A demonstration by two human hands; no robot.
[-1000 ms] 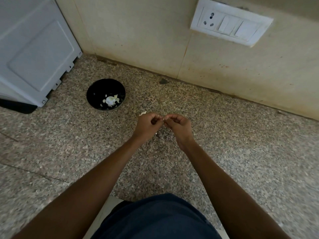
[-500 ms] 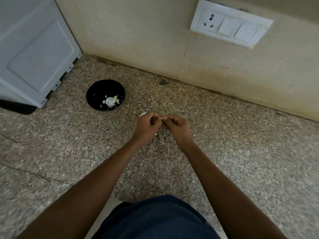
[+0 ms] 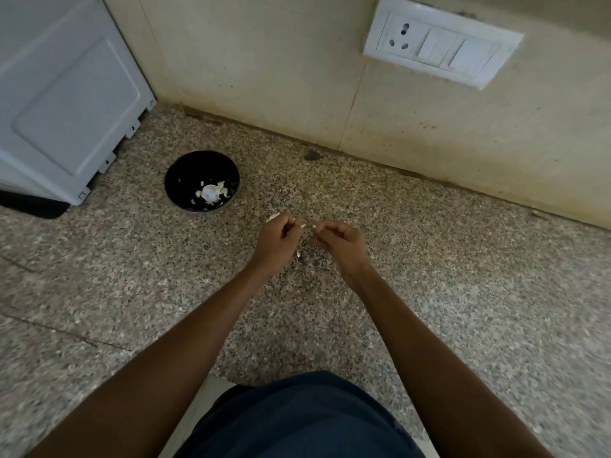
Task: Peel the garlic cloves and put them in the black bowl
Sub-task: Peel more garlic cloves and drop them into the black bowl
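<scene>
Over the granite counter, my left hand [image 3: 277, 241] and my right hand [image 3: 339, 242] are held close together, fingers curled. My left hand pinches a small garlic clove [image 3: 302, 226] at its fingertips. My right hand pinches a tiny white bit, apparently garlic peel [image 3: 314, 227], a short gap away from the clove. The black bowl [image 3: 178, 175] stands to the upper left of my hands and holds a garlic piece with loose skins [image 3: 211, 192]. Just behind my left hand a scrap of skin [image 3: 273, 217] lies on the counter.
A white appliance [image 3: 66, 104] stands at the far left, close to the bowl. The tiled wall [image 3: 264, 77] with a white switch plate [image 3: 441, 49] runs along the back. Another small white scrap [image 3: 298, 254] lies under my hands. My dark blue clothing fills the bottom edge.
My fingertips were together on the clove; now they have drawn slightly apart, each with a white bit. The view has shifted a little.
</scene>
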